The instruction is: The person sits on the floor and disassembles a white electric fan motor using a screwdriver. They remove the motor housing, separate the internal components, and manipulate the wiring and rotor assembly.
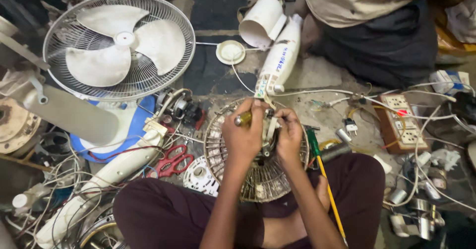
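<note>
Sitting cross-legged on the floor (pixel 322 73), a person is working over a round wire grille (pixel 258 179) that is resting on their lap between the knees. Their left hand (pixel 243 132) is clenching a yellow-handled screwdriver (pixel 242 118), its handle end poking out above the knuckles, while their right hand (pixel 289 135) is pinching a small part at the motor hub (pixel 269 130) in the grille's middle; what exactly the fingers are gripping cannot be told. Just right of the right forearm, a long yellow rod (pixel 329 199) is lying across the thigh, with a green-handled tool (pixel 312 142) beside it. Left of the grille, red scissors (pixel 171 160) are lying among loose wires, near a white fan stand (pixel 99 184) stretching toward the lower left. Farther out on the right, a brown socket board (pixel 402 122) is sitting with cables plugged in. Just beyond the grille, a white fan neck (pixel 280 63) is lying on the floor, pointing at the hub, with a white cone-shaped cover (pixel 262 21) at its far end. At the far left, a white fan (pixel 119 45) with three blades is lying face up, and at the far top right another person (pixel 372 16) is sitting.
</note>
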